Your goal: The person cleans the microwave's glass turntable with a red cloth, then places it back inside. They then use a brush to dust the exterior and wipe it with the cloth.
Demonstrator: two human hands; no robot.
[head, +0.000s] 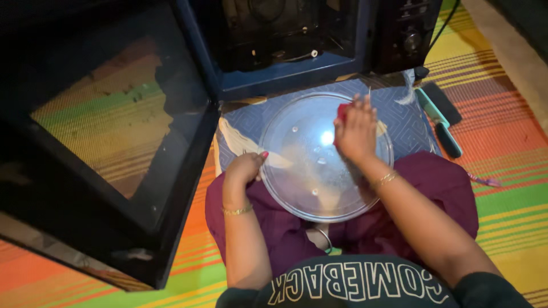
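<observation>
Left hand [244, 169] curled closed, gripping rim of round glass turntable plate [302, 182]; right hand [356, 132] fingers bunched, pressing red cloth [342, 111] onto plate; open microwave [285, 40] beyond.

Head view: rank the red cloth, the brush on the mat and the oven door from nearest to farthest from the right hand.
1. Red cloth, under the right hand.
2. Brush, on the mat to its right.
3. Oven door, open, far left.

Your left hand [244, 169] is curling closed, forearm extended forward; your right hand [357, 132] is pressing down, fingers bunched, wrist bent.
</observation>
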